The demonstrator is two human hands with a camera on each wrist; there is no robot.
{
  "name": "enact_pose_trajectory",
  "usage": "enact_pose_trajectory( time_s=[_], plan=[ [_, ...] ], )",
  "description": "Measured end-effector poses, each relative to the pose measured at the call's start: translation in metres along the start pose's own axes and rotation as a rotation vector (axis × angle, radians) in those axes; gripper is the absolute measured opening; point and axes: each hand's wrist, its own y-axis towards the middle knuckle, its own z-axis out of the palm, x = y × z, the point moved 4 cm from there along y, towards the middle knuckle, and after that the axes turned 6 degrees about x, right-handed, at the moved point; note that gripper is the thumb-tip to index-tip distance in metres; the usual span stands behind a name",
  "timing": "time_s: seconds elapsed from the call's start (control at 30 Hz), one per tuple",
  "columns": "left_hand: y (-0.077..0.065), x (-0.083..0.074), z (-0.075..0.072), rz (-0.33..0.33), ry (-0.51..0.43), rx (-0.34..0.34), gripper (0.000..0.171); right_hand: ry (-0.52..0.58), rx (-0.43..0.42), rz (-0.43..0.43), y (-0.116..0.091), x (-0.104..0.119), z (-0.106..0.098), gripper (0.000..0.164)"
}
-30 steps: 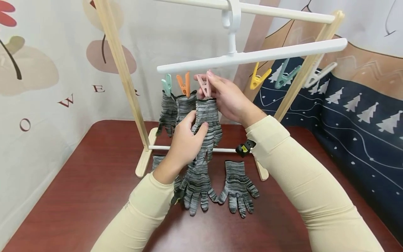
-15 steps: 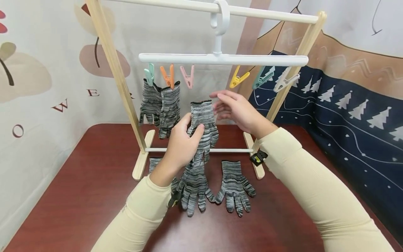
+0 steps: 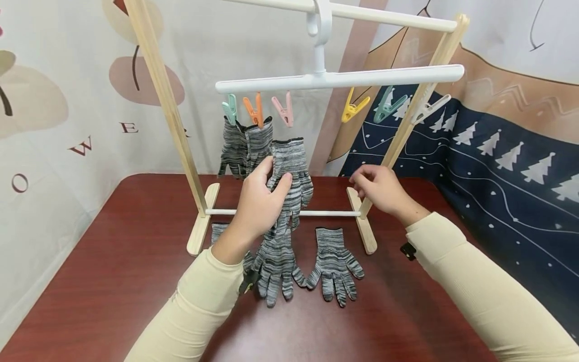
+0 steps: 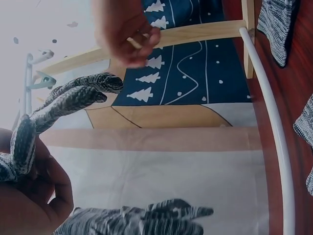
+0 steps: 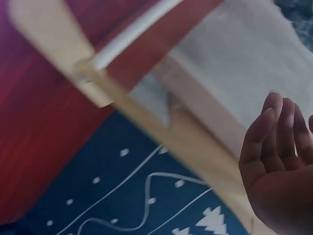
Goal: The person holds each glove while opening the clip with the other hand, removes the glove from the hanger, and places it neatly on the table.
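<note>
My left hand grips a grey-and-black striped knit glove by its cuff side, cuff up and fingers hanging. Just above that cuff a pink clothespin dangles from the white hanger, apart from the glove. My right hand hovers by the right post, its fingers loosely curled around nothing; the right wrist view shows these fingers bent too. Two similar gloves hang at the left from an orange clothespin and a mint clothespin.
On the red-brown table lie more striped gloves, one partly hidden behind my left forearm. A wooden rack carries the hanger. Yellow, teal and white clothespins hang at the right. Printed cloth backs the table.
My right hand has let go of the pink clothespin and moved right and down. The clothespin now hangs apart from the glove, and the hanger has swung. My left hand keeps its hold.
</note>
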Motion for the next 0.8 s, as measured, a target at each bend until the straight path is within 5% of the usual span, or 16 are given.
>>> enact_pose_trajectory(
  time_s=[0.2, 0.5, 0.67, 0.8],
  plan=[
    [0.001, -0.004, -0.002, 0.081, -0.016, -0.033, 0.046, -0.126, 0.061, 0.086, -0.014, -0.036, 0.009, 0.039],
    [-0.001, 0.0, -0.003, 0.054, -0.026, -0.02, 0.047, -0.205, 0.177, 0.417, -0.021, -0.095, 0.03, 0.072],
    [0.002, 0.003, 0.0, -0.009, -0.009, 0.005, 0.064, -0.312, 0.084, 0.426, -0.009, -0.106, 0.031, 0.082],
    [0.002, 0.006, 0.001, -0.036, 0.001, 0.014, 0.065, -0.301, 0.074, 0.402, 0.001, -0.106, 0.037, 0.07]
  ],
)
